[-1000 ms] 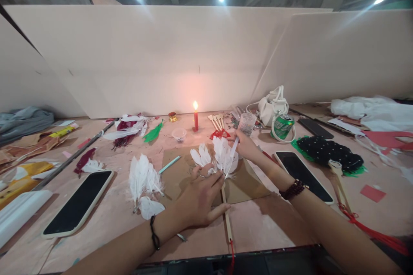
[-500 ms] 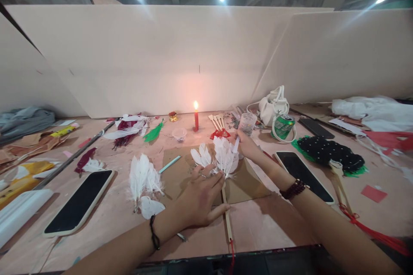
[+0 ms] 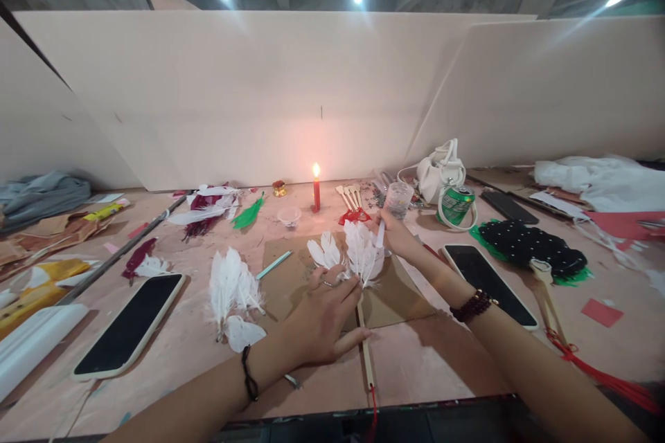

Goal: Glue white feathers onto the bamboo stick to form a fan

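Note:
A fan of white feathers [image 3: 364, 252] lies on brown cardboard [image 3: 405, 294], its pale wooden handle [image 3: 366, 356] pointing toward me. My left hand [image 3: 325, 311] rests flat over the feather bases and the top of the handle, fingers stretched out, thumb beside the handle. Beyond the feathers, my right hand [image 3: 392, 230] is closed around a whitish translucent stick [image 3: 381, 234]. The stick's lower end points down at the right-hand feathers; whether it touches them I cannot tell. Loose white feathers [image 3: 233, 291] lie left of the cardboard.
A lit red candle [image 3: 316, 190] stands behind the cardboard. Around it are a clear cup [image 3: 399, 199], small wooden handles [image 3: 353, 199] and a green can [image 3: 457, 203]. Phones [image 3: 129, 325] lie on both sides. A black dotted fan [image 3: 533, 248] is at right.

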Motion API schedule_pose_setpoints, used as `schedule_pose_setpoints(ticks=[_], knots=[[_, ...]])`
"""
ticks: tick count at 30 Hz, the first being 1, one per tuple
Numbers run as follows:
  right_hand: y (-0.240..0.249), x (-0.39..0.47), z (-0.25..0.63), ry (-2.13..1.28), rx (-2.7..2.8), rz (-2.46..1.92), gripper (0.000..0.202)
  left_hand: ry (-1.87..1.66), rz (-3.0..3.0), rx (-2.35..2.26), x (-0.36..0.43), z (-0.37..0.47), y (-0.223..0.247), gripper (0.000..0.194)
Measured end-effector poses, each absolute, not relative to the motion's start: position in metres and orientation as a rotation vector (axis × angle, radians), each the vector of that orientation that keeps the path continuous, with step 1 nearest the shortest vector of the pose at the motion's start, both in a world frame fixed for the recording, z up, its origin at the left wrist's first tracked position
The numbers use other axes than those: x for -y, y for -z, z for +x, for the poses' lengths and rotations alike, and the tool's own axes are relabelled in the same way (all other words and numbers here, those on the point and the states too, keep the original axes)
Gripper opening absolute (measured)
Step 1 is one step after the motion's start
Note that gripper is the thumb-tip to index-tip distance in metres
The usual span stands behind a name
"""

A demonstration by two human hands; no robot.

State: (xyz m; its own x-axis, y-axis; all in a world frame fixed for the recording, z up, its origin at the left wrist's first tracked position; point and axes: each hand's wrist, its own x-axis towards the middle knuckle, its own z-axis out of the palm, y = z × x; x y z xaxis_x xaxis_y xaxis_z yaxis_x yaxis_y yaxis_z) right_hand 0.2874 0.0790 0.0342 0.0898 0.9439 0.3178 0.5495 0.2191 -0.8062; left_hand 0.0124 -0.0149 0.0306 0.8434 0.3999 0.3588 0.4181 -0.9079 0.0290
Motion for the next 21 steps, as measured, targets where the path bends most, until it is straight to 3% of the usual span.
schedule_pose_setpoints(ticks=[21], knots=[[-0.035,-0.074,0.277,-0.506,1.575,-1.393,0.039,0.539,-2.951,0.635,0.014,0.011,-0.031,0.062]])
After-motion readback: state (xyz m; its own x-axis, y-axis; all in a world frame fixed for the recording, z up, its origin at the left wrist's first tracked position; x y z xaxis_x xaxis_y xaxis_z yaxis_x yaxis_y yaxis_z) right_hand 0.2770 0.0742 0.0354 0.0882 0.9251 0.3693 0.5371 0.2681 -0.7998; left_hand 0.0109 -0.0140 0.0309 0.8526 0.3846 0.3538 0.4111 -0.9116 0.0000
